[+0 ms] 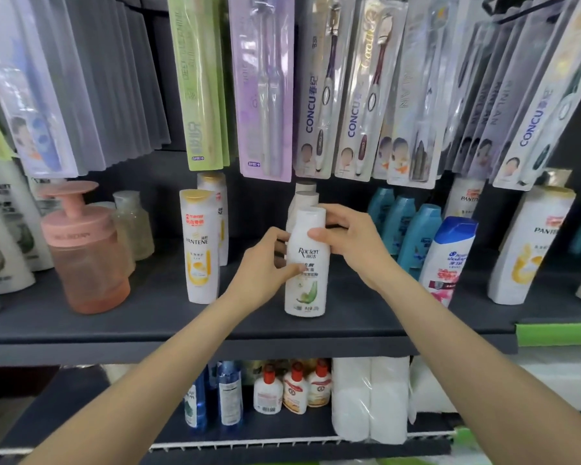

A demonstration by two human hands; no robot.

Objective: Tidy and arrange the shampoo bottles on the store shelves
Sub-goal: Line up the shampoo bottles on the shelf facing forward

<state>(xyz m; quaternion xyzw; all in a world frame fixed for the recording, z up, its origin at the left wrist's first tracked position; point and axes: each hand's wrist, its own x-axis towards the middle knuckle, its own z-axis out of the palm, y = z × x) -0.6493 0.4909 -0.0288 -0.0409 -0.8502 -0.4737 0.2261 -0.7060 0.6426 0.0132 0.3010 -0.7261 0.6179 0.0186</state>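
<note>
— White plastic, that front bottle: the Racten shampoo bottle [306, 263] stands upright on the dark grey shelf [114, 327], near its front edge, at the head of a row of like white bottles [305, 196] running back behind it.

— And the hands?

— Both are on it; the left hand [265, 263] wraps the bottle's left side, thumb across the label, fingers curled behind; the right hand [349, 239] grips higher up, thumb on the front just under the cap, fingers round the right side and back.

— Is it lifted?

— Its base appears to touch the shelf; I cannot tell for certain.

— What stands around it?

— To the left, well apart, a white Pantene bottle [200, 246] with a yellow label, another behind it; further left a pink pump dispenser [84, 253]; to the right a row of teal bottles [413, 229] and a white bottle with a blue cap [450, 256]; packaged toothbrushes [319, 88] hang above; on the lower shelf, small red-capped bottles [296, 387] beside wrapped paper rolls [369, 397].
</note>
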